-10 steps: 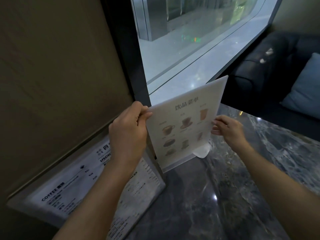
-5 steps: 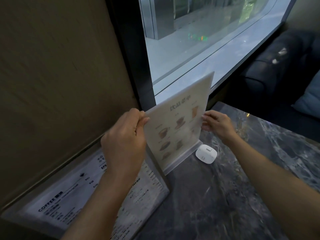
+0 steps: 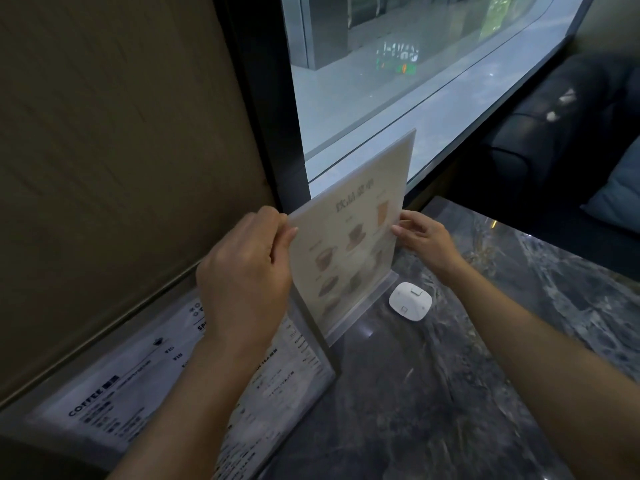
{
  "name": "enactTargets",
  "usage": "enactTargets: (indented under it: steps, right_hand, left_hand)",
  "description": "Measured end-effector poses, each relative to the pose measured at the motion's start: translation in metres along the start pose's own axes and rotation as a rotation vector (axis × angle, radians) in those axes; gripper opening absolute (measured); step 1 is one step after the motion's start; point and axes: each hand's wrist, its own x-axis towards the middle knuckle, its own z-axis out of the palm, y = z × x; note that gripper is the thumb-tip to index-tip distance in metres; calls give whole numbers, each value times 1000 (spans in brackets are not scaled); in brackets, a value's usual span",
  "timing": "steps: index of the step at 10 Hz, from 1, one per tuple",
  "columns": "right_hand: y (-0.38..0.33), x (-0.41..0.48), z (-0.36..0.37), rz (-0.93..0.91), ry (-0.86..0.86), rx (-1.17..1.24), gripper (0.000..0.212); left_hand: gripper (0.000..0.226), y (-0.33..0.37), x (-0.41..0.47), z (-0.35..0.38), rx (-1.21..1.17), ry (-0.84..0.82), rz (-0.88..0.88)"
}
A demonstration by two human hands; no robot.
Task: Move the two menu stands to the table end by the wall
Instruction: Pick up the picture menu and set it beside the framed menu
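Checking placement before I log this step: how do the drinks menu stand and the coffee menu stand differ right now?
The drinks menu stand is held at its side edges by the left hand and right hand; no hand grips the coffee menu stand. The drinks one shows cup pictures on cream paper; the coffee one shows black text on white. The drinks one is by the window, the coffee one along the wall. Both are clear sign holders at the table's wall end.

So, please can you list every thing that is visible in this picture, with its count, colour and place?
drinks menu stand: 1, cream sheet in clear holder, upright at table end by window
coffee menu stand: 1, white with black print, beside the wall, left
call button: 1, white, on table right of drinks stand
table: 1, dark marble
sofa: 1, dark, far right
cushion: 1, blue, on sofa
left hand: holds drinks stand's left edge
right hand: holds its right edge
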Motion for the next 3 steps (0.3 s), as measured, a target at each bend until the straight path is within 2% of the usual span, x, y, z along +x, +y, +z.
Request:
enactTargets:
  steps: [2, 3]
  right_hand:
    - [-6, -11, -2, 15, -36, -182, 42]
    - [-15, -17, -9, 13, 16, -252, 50]
  left_hand:
    - [8, 1, -1, -1, 18, -37, 14]
    - [8, 6, -2, -4, 59, 29, 61]
